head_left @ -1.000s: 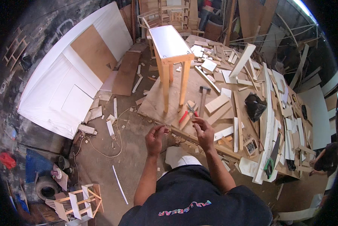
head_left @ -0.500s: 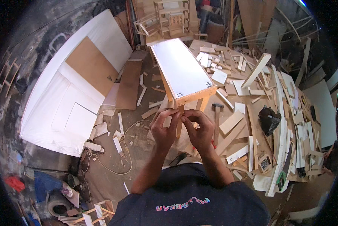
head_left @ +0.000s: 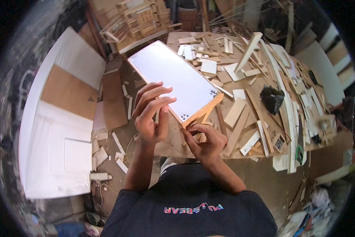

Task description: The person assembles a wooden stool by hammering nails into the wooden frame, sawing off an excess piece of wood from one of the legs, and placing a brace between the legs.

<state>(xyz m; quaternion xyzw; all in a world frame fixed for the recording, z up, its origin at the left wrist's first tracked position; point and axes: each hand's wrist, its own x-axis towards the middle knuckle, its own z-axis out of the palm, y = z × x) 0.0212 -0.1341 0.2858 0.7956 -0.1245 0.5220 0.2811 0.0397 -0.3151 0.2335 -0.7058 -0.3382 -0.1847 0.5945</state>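
Note:
A small wooden stand with a smooth white top is in front of me, one corner toward me. Small dark round pieces lie grouped at the corners of the top. My left hand is raised over the top's left edge, fingers apart and slightly bent, holding nothing. Just below the near corner, my right hand has thumb and forefinger pressed together against the wooden frame. Whatever is between those fingertips is too small or hidden to make out.
Wood offcuts cover the workbench to the right, along with a black plastic bag and a green-handled saw. Large white panels lean at the left. Slatted wooden frames stand at the back.
My hands, earlier pinched together in front of the stand, have parted. The left has opened and risen over the top; the right is now at the near corner. The view has turned.

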